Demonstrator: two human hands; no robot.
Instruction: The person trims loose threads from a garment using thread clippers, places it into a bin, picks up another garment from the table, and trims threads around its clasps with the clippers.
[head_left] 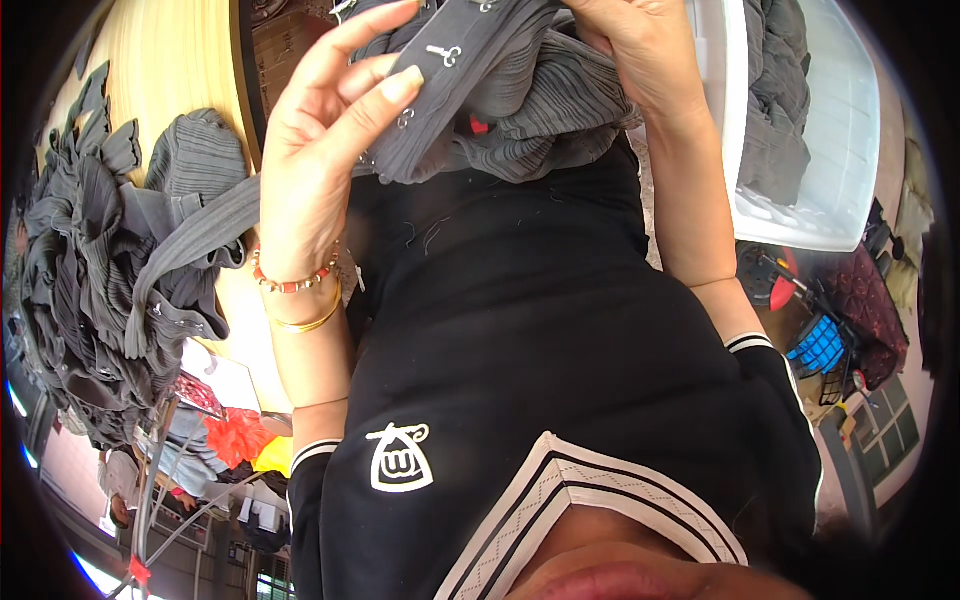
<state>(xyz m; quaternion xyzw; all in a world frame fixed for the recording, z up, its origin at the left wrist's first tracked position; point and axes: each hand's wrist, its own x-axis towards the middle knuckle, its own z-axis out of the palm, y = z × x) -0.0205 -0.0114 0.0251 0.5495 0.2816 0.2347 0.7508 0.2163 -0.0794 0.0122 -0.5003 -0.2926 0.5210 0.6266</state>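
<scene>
A dark grey pleated garment [565, 105] lies bunched across my lap at the top of the head view. Its flat band [455, 100] is raised at a slant, with small silver metal hooks [446, 56] spaced along it. My left hand [325, 130] pinches the band's left edge, thumb on top near the hooks. My right hand [645, 50] grips the same garment farther right; its fingertips are partly cut off by the upper edge. Below the band, a small red spot [479, 126] shows among the folds.
At left, more grey pleated garments [95, 270] are heaped on a pale wooden table [180, 60]. One grey strip [190, 230] trails toward my left wrist. A white plastic bin [835, 180] with grey fabric [778, 100] stands at right. Another person [122, 480] is at lower left.
</scene>
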